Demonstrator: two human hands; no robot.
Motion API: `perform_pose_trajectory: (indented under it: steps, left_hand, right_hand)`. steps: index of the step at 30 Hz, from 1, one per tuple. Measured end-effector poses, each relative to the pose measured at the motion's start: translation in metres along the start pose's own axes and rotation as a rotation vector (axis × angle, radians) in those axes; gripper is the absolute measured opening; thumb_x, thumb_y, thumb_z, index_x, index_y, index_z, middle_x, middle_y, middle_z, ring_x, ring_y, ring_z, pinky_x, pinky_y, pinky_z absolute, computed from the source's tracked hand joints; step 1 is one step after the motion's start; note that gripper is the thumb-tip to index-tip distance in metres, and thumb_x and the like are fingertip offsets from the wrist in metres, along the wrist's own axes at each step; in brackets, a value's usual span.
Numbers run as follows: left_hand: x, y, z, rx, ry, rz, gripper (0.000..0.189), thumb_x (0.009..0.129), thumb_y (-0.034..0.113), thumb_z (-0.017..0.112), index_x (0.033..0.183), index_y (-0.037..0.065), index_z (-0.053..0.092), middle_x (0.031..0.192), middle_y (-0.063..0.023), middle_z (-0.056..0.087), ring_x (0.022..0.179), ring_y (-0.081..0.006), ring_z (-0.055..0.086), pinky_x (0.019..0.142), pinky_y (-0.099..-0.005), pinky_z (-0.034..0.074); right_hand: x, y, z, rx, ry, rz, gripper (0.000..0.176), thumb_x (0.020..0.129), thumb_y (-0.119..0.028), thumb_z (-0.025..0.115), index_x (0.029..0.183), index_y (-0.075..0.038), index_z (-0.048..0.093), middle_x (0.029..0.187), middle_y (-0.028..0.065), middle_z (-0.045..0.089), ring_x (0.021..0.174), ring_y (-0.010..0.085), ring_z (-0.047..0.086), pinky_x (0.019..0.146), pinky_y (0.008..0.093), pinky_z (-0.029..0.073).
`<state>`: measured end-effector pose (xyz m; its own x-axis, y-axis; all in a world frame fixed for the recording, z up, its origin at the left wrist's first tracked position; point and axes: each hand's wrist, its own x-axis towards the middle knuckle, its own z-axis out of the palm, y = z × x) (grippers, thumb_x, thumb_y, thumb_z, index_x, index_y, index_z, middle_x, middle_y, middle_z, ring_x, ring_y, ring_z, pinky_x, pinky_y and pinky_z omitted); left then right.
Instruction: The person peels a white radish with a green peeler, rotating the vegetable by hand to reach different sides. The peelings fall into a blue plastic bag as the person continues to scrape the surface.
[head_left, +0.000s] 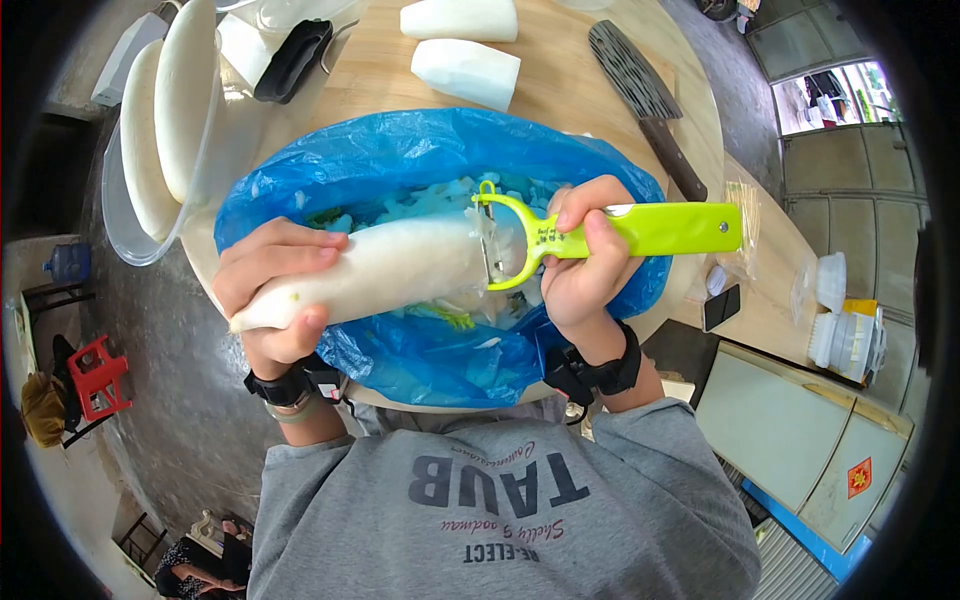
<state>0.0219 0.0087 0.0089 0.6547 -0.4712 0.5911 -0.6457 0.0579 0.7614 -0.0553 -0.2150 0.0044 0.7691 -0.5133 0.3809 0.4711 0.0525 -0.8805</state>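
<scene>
Head view. The left hand (280, 285) is closed around the thick end of a long white radish (400, 270) and holds it level above a blue bag (400, 150) spread open on the wooden surface (560, 90). The right hand (580, 275) grips the green peeler (650, 228) by its handle. The blade end rests against the radish's far end, and a strip of peel appears to hang at the blade.

Work done, as judged: pale peelings (430, 200) lie heaped in the bag, and two cut radish pieces (465, 72) lie clean and white on the surface beyond it, near a cleaver (640, 80). The visible side of the held radish looks smooth and white along most of its length. A greenish patch shows at the end in the left hand.

Work left, as judged: the underside of the held radish is hidden, so its state cannot be told. Two more whole radishes (185, 90) stand in a clear bowl (120, 220) at the left. Whether they are peeled cannot be told.
</scene>
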Motion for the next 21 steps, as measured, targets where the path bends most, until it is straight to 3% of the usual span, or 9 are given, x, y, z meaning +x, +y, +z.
perform_pose_trajectory:
  steps: [3, 6, 9, 12, 16, 21]
  left_hand:
    - [0.0, -0.001, -0.001, -0.003, -0.006, -0.003, 0.037, 0.062, 0.03, 0.063, 0.078, -0.004, 0.061, 0.077, -0.0194, 0.061, 0.065, -0.0237, 0.06, 0.058, -0.0273, 0.046]
    - [-0.001, -0.002, 0.0, -0.005, 0.0, -0.001, 0.037, 0.062, 0.03, 0.063, 0.077, -0.004, 0.061, 0.077, -0.0193, 0.062, 0.065, -0.0234, 0.06, 0.058, -0.0271, 0.046]
    - [0.0, -0.002, -0.001, -0.006, -0.004, 0.005, 0.037, 0.062, 0.029, 0.063, 0.077, -0.004, 0.061, 0.077, -0.0191, 0.062, 0.065, -0.0233, 0.06, 0.058, -0.0269, 0.046]
    - [-0.001, -0.002, -0.002, -0.005, -0.014, 0.007, 0.036, 0.062, 0.029, 0.063, 0.078, -0.004, 0.061, 0.077, -0.0189, 0.062, 0.065, -0.0231, 0.059, 0.058, -0.0267, 0.046]
    - [-0.002, -0.001, -0.002, -0.009, -0.026, 0.011, 0.036, 0.062, 0.029, 0.063, 0.078, -0.003, 0.061, 0.077, -0.0184, 0.062, 0.065, -0.0224, 0.059, 0.057, -0.0267, 0.045]
    - [-0.001, -0.003, -0.002, -0.022, -0.027, 0.043, 0.035, 0.062, 0.029, 0.064, 0.077, -0.002, 0.062, 0.078, -0.0171, 0.062, 0.064, -0.0216, 0.058, 0.054, -0.0263, 0.044]
  right_hand:
    - [-0.003, -0.005, 0.002, 0.084, -0.074, 0.109, 0.017, 0.08, -0.012, 0.039, 0.067, -0.003, 0.046, 0.066, 0.0046, 0.049, 0.05, 0.0076, 0.041, 0.045, 0.0213, 0.033]
    - [-0.005, 0.0, 0.005, 0.017, -0.255, 0.039, 0.018, 0.081, -0.012, 0.039, 0.068, -0.002, 0.047, 0.068, 0.0052, 0.05, 0.056, 0.0087, 0.044, 0.05, 0.0226, 0.036]
    - [-0.004, -0.001, 0.003, -0.029, -0.274, 0.021, 0.016, 0.081, -0.011, 0.04, 0.07, -0.002, 0.047, 0.068, 0.0057, 0.051, 0.06, 0.0093, 0.045, 0.054, 0.0237, 0.036]
    - [-0.001, 0.001, 0.001, -0.163, -0.141, -0.053, 0.016, 0.08, -0.011, 0.039, 0.069, -0.002, 0.046, 0.067, 0.005, 0.049, 0.056, 0.0084, 0.042, 0.051, 0.0224, 0.034]
    - [0.007, 0.003, 0.003, -0.056, 0.12, -0.017, 0.017, 0.08, -0.011, 0.038, 0.065, -0.003, 0.041, 0.063, 0.0029, 0.045, 0.051, 0.0064, 0.034, 0.045, 0.0202, 0.027]
    - [0.004, 0.001, 0.0, 0.108, 0.061, 0.089, 0.016, 0.08, -0.012, 0.038, 0.067, -0.003, 0.044, 0.064, 0.0029, 0.047, 0.048, 0.0056, 0.035, 0.042, 0.019, 0.027]
